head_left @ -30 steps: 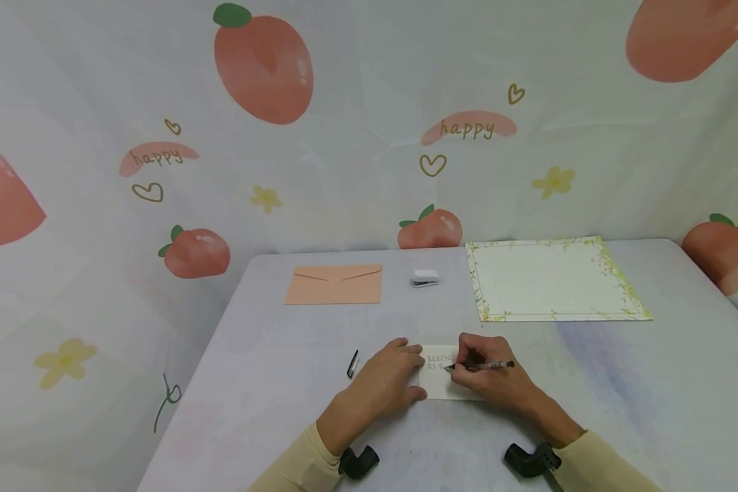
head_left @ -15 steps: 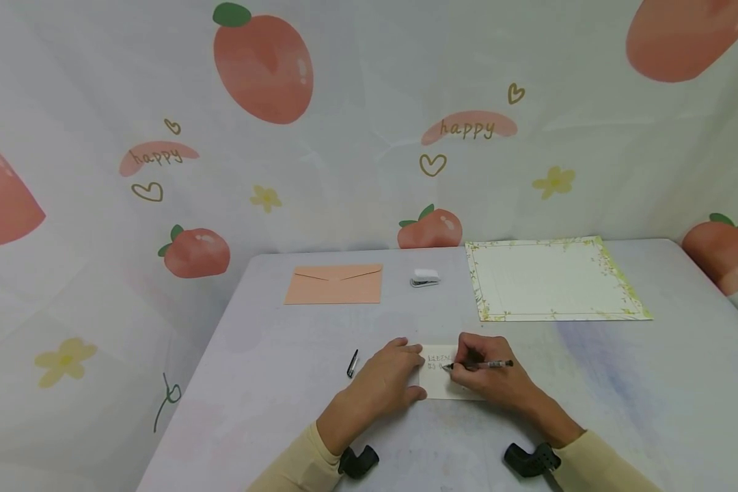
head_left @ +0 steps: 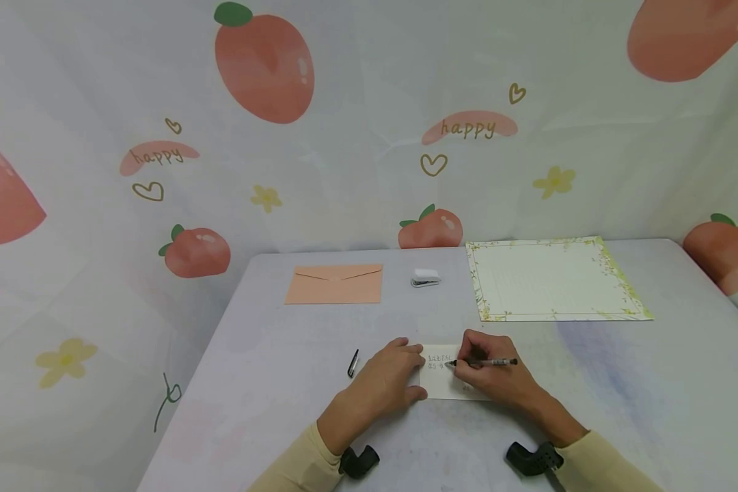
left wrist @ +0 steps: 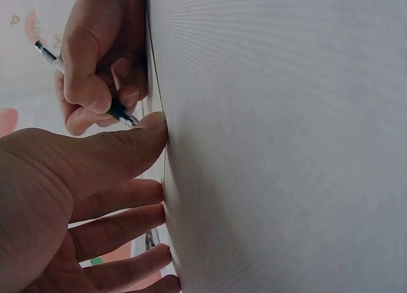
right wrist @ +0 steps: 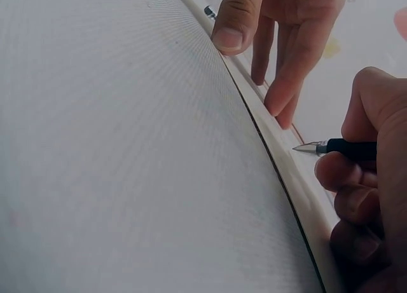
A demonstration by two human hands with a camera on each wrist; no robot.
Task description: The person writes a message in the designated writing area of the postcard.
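A small cream card (head_left: 444,384) with two lines of handwriting lies near the table's front edge. My left hand (head_left: 386,383) presses flat on its left edge with straight fingers (left wrist: 121,204); the thumb (right wrist: 234,20) rests at the card's near corner. My right hand (head_left: 495,376) grips a black pen (head_left: 486,363), tip (right wrist: 299,148) at the card by the second line of writing. The same pen (left wrist: 82,83) shows in the left wrist view, pinched between thumb and fingers. The card's right part is hidden under my right hand.
A peach envelope (head_left: 335,284) lies at the back left, a small white stapler-like object (head_left: 425,277) at the back middle, a floral-bordered letter sheet (head_left: 550,279) at the back right. A black pen cap (head_left: 352,363) lies left of my left hand. A printed cloth hangs behind the table (head_left: 652,383).
My right hand and the pen have shifted slightly right along the second line of writing. The left hand has stayed in place on the card.
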